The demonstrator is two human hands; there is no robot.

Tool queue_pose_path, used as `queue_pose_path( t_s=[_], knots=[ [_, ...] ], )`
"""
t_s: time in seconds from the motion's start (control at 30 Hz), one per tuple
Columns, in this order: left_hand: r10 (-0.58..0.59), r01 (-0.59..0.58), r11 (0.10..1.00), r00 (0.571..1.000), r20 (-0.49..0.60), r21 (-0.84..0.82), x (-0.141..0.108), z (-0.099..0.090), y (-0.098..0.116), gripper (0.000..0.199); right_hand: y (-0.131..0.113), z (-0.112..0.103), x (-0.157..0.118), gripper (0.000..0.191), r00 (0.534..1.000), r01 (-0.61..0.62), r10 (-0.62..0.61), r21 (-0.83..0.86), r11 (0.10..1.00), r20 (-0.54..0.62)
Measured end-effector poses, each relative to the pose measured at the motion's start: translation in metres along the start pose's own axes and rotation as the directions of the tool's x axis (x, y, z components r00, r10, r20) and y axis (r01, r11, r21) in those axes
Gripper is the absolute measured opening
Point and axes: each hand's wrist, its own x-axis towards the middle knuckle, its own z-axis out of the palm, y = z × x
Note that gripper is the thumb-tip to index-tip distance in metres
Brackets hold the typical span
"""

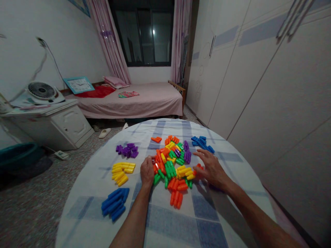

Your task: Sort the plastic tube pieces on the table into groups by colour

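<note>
On the round table lies a mixed pile of small plastic building pieces [170,168] in orange, green, yellow and purple. My left hand [147,171] rests at the pile's left edge, fingers curled against the orange pieces; the fingertips are partly hidden. At the right edge, my right hand [210,167] is open with its fingers apart. Its thumb side is close to some orange pieces [198,168]; I cannot tell whether they touch. Purple pieces [187,152] lie just beyond that hand, and yellow pieces [184,171] lie between both hands.
Separate groups surround the pile: purple pieces [127,150], yellow pieces [122,171] and blue pieces [115,203] on the left, more blue pieces [202,143] at back right. A checked cloth [170,224] covers the table. Beyond are a bed [150,100] and a wardrobe [271,86].
</note>
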Motion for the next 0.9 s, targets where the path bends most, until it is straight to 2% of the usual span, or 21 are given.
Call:
queue_pose_path(
  t_s=[0.1, 0.2, 0.33, 0.5, 0.57, 0.63, 0.8, 0.9],
  knots=[
    [-0.019, 0.019, 1.0, 1.0, 0.001, -0.006, 0.0, 0.0, 0.001, 0.052, 0.006, 0.018, 0.039, 0.048, 0.989, 0.005, -0.013, 0.051, 0.999, 0.15],
    [-0.027, 0.027, 0.999, 1.0, 0.006, -0.022, 0.0, 0.0, 0.003, 0.052, 0.013, 0.035, 0.065, 0.059, 0.954, -0.076, 0.069, 0.012, 0.997, 0.291],
    [-0.024, 0.024, 1.0, 1.0, 0.0, -0.007, -0.001, 0.0, 0.007, 0.05, 0.024, 0.047, 0.082, 0.083, 0.911, -0.104, 0.117, -0.054, 0.993, 0.396],
    [-0.029, 0.029, 1.0, 1.0, 0.003, 0.003, -0.002, -0.001, 0.007, 0.051, 0.039, 0.045, 0.095, 0.093, 0.834, -0.109, 0.081, 0.019, 0.994, 0.545],
    [-0.033, 0.033, 0.999, 0.999, 0.002, -0.001, -0.002, 0.0, 0.006, 0.051, 0.043, 0.043, 0.096, 0.089, 0.833, -0.113, 0.087, 0.014, 0.993, 0.547],
    [-0.033, 0.033, 0.999, 0.999, 0.001, 0.001, -0.002, 0.0, 0.005, 0.051, 0.043, 0.041, 0.093, 0.076, 0.851, -0.109, 0.099, -0.011, 0.994, 0.516],
    [-0.042, 0.042, 0.999, 0.999, 0.002, 0.009, -0.002, 0.0, 0.007, 0.05, 0.034, 0.028, 0.073, 0.047, 0.89, -0.082, 0.156, -0.186, 0.979, 0.428],
    [-0.04, 0.04, 0.999, 0.999, 0.012, 0.012, -0.002, 0.0, 0.007, 0.049, 0.032, 0.023, 0.066, 0.05, 0.898, -0.074, 0.172, -0.246, 0.966, 0.406]
  ],
)
